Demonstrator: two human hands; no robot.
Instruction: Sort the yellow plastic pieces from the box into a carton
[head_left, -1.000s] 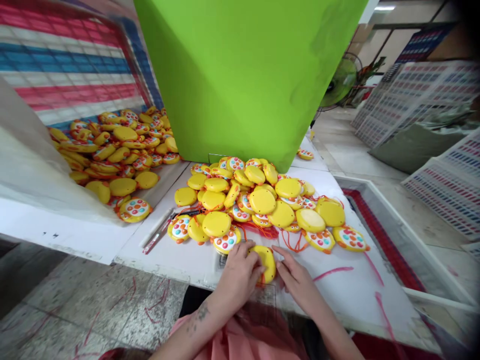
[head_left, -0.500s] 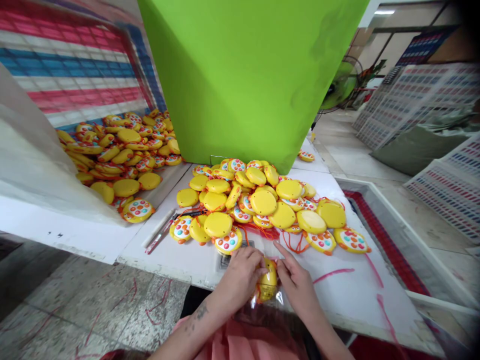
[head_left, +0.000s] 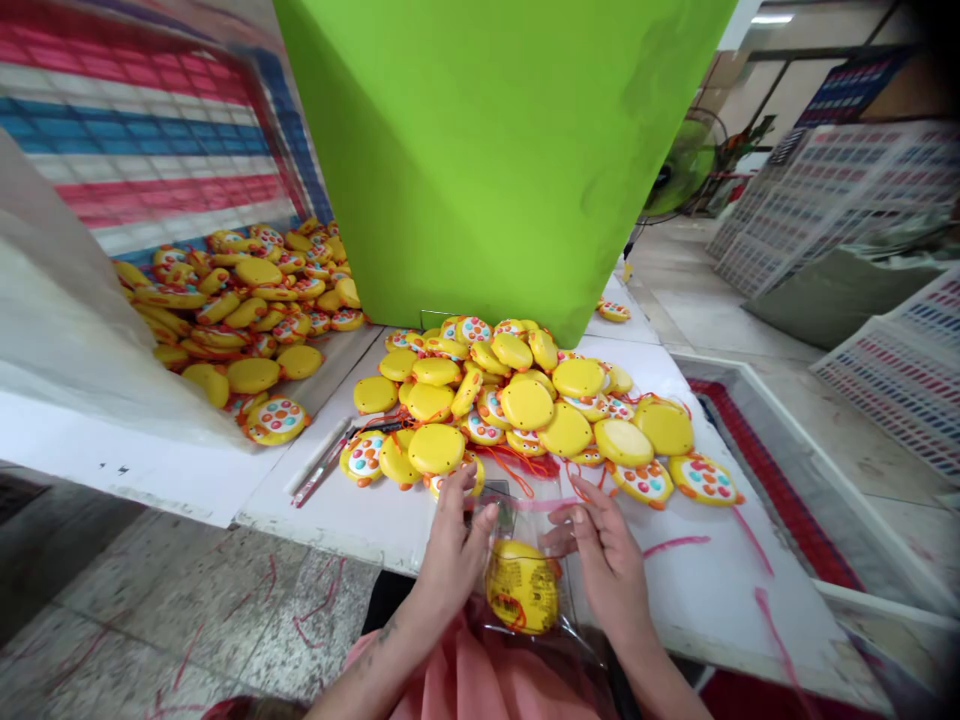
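A yellow oval toy (head_left: pixel 523 592), with dark printed lettering on its flat face, lies inside a clear plastic bag (head_left: pixel 577 640) at the table's front edge. To its left is my left hand (head_left: pixel 456 535), thumb and fingers apart, close by the bag's side. My right hand (head_left: pixel 604 550) stands on the other side with loosely bent, parted fingers near the bag's edge; whether they touch the film is unclear. Just beyond the hands spreads a pile of similar yellow toys (head_left: pixel 527 405), some showing white faces with coloured dots, and orange cords (head_left: pixel 517 465).
An upright green board (head_left: pixel 487 170) stands behind the pile. More toys (head_left: pixel 251 375) fill a lined crate at left, beside white sheeting (head_left: pixel 82 330). Pens (head_left: pixel 319 470) lie left of the pile. A pale crate (head_left: pixel 795 500) stands at right, and a fan (head_left: pixel 682 170) behind.
My hands have moved apart to either side of the bag, and the fingers of the left have come off the toy. The toy now sits lower in the bag, its printed face fully visible.
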